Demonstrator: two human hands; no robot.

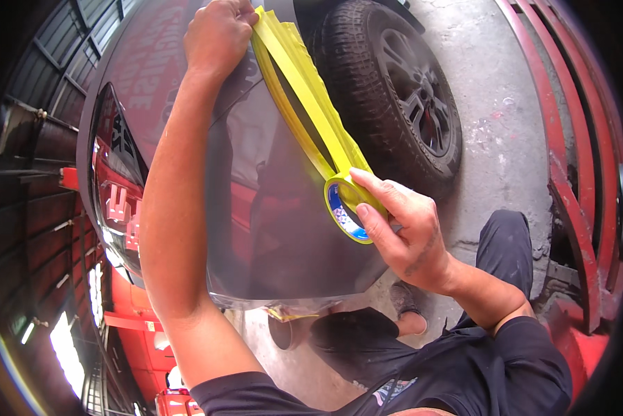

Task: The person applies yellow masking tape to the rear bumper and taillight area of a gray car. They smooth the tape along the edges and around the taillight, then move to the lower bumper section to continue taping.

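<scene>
A roll of yellow masking tape (344, 208) with a blue and white inner core is gripped in my right hand (405, 229), thumb at the core and fingers on the rim. From the roll a strip of yellow tape (304, 97) runs up to my left hand (218, 35), whose fingers pinch its far end. More yellow tape lies along the wheel arch edge of the dark grey bumper (283, 243), partly behind the strip. My left forearm crosses in front of the car body and hides some of it.
A black tyre with a dark alloy wheel (419, 90) stands right of the tape. Red metal rails (568, 139) line the right side over a grey concrete floor (491, 118). The car's rear lamp (117, 194) is at left; my bent legs are below.
</scene>
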